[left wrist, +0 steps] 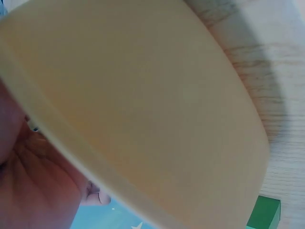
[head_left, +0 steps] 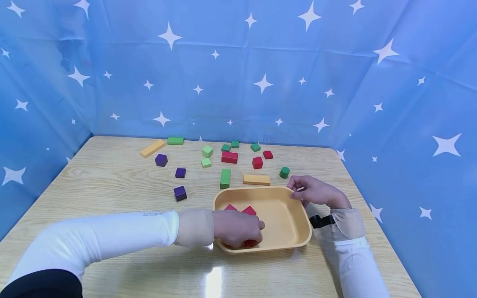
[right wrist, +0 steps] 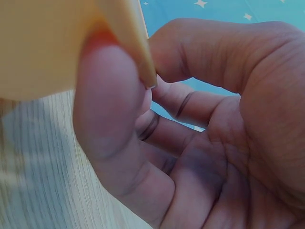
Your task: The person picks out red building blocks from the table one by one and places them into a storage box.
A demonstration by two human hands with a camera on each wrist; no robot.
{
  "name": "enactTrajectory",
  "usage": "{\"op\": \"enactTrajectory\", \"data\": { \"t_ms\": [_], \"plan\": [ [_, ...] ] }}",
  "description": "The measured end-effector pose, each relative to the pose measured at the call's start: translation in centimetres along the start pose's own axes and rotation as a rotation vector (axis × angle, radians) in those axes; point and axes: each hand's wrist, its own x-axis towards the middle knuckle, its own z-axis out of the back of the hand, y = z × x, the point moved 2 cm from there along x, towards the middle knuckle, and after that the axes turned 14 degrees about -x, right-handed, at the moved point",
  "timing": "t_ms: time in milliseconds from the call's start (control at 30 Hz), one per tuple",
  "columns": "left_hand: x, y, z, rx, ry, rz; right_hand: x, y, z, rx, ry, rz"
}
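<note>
A shallow yellow plastic tray [head_left: 281, 215] stands near the middle of the table. My right hand [head_left: 316, 191] pinches its far right corner; in the right wrist view the rim [right wrist: 136, 45] sits between thumb and finger. My left hand [head_left: 238, 227] is inside the tray at its left end, fingers curled downward round a red block [head_left: 250, 243], of which only a bit shows. Two more red blocks, a nearer one [head_left: 249, 211] and another [head_left: 230, 207], lie behind that hand. In the left wrist view the tray's outer wall [left wrist: 143, 105] hides the fingertips.
Behind the tray lie a green block [head_left: 225, 179], a yellow bar [head_left: 256, 179], a green cylinder [head_left: 285, 172] and a red block [head_left: 229, 157]. Several purple blocks [head_left: 180, 193] are at left, with smaller green and red cubes farther back. A starry blue curtain [head_left: 231, 62] surrounds the table.
</note>
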Motion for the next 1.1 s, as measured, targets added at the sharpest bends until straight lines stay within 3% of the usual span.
{"op": "enactTrajectory", "data": {
  "t_ms": [267, 667, 867, 1100],
  "plan": [
    [-0.4, 0.0, 0.0, -0.010, -0.027, -0.009, 0.1, 0.0, -0.1, 0.011, 0.000, -0.001],
    [-1.3, 0.9, 1.3, -0.047, -0.159, -0.055, -0.1, 0.1, 0.0, 0.005, -0.001, 0.006],
    [-1.9, 1.5, 2.0, -0.069, -0.221, -0.030, -0.2, 0.2, 0.1, 0.004, -0.004, 0.000],
    [-2.8, 2.8, 2.8, -0.199, -0.327, 0.063, 0.0, -0.3, 0.0, 0.009, 0.002, -0.012]
  ]
}}
